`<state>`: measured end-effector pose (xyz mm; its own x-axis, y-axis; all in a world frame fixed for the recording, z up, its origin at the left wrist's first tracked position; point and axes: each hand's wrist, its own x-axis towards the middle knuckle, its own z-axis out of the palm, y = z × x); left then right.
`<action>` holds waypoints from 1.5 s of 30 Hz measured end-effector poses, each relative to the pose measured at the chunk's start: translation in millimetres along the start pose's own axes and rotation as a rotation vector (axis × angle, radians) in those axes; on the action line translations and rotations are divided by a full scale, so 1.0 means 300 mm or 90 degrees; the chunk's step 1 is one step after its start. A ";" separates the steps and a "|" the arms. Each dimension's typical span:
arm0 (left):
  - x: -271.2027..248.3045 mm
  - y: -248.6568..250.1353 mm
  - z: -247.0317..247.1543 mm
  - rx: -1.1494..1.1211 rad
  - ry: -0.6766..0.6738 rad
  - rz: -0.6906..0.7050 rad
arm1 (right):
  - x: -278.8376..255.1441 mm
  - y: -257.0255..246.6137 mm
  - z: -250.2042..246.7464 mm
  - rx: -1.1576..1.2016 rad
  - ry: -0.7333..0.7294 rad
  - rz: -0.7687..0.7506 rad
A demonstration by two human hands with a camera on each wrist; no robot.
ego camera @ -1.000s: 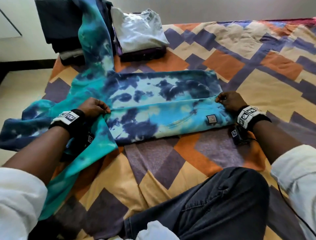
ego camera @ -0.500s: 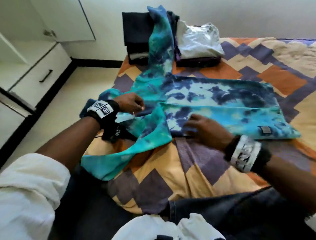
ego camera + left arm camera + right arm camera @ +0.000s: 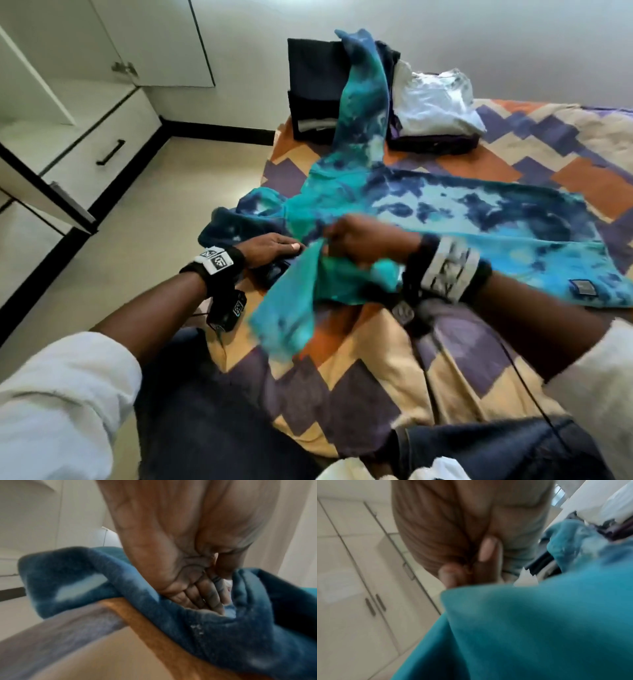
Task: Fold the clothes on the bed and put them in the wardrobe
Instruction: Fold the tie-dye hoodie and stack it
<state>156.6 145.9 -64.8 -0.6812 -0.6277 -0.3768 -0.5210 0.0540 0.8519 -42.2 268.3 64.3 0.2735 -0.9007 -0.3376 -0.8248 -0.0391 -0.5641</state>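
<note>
Layout around the hoodie (image 3: 479,219) on the bed (image 3: 428,370)

Behind the hoodie, two stacks of folded clothes (image 3: 435,113); left of it, beyond the floor, the wardrobe (image 3: 85,113); both hands resting on its near-left part.

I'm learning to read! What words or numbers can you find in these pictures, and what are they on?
No words or numbers can be read here.
Patch on the tie-dye garment: too small and blurred to read.
Wristbands on the left hand and right hand: only black-and-white square patterns, no words.
</note>
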 end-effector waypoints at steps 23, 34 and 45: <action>-0.130 0.103 0.210 0.387 0.384 -0.304 | -0.072 0.473 0.265 -0.094 0.215 0.127; 0.215 0.163 0.194 0.636 0.126 -0.070 | 0.444 0.529 -0.146 0.313 0.222 0.326; 0.244 0.135 0.176 0.557 0.148 -0.056 | 0.534 0.536 -0.272 1.021 0.060 0.237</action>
<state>58.6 143.1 -77.2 -0.5497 -0.7927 -0.2636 -0.8349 0.5101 0.2070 -171.4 82.6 -19.1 0.1121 -0.7810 -0.6144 0.5033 0.5777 -0.6426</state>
